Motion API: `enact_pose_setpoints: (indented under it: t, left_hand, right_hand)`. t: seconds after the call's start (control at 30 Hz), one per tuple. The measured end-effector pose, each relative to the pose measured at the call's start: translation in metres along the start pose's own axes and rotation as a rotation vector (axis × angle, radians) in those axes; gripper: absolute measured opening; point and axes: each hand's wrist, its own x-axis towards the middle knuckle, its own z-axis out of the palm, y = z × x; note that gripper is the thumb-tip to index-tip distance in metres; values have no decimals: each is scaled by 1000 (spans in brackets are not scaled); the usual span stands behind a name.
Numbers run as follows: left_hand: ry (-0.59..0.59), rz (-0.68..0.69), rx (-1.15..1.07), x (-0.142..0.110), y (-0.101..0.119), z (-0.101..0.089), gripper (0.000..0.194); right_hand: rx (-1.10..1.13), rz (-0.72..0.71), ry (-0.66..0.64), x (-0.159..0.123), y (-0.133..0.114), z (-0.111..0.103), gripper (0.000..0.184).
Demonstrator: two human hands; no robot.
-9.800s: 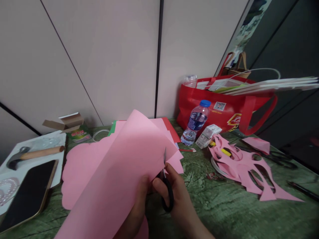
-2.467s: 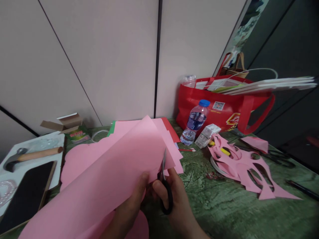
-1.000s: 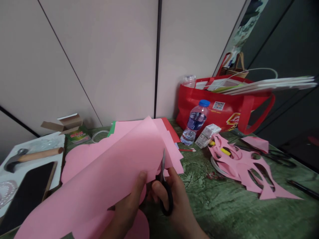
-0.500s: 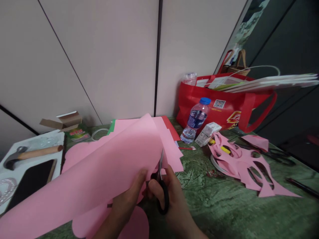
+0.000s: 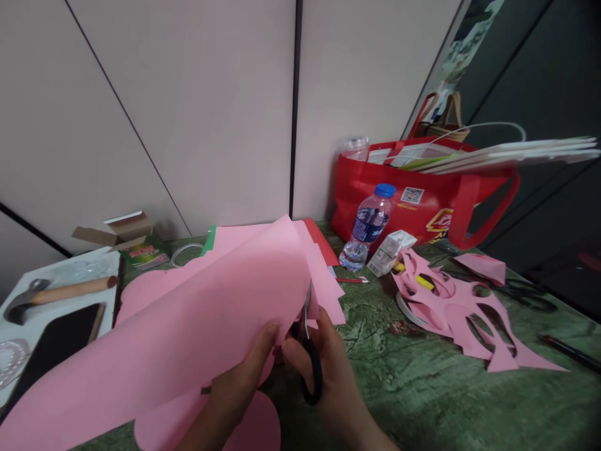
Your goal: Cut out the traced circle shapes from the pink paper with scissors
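A large sheet of pink paper curves across the left and middle of the view. My left hand pinches its lower edge, thumb on top and the other fingers hidden beneath. In my right hand is a pair of scissors with black handles, the thumb through one loop. The scissor blades point up and away from me, at the right edge of the sheet, with paper between or against them. Under the sheet lie more pink papers, some with rounded outlines.
At the right are pink paper offcuts, a second pair of scissors and a dark pen. Behind stand a water bottle, a small white box and a red bag. A hammer and a phone lie at left.
My right hand and the scissors have moved slightly right and forward along the paper. The sheet's right edge has shifted a little to the right.
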Motion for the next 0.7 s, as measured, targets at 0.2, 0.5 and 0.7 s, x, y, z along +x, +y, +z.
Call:
enact_pose_setpoints:
  t: [0.2,0.5,0.7]
  left_hand:
    - [-40,8,-32,0,1,-1,33]
    - [-15,-1,18,2,0,-2,26]
    - [-16,15,44,6,-5,-2,27]
  right_hand:
    - [-68,-31,46,0,3,-1,52]
    - [-144,-9,48,0,-2,1,53]
    - [-191,-19,43,2,1,-2,49]
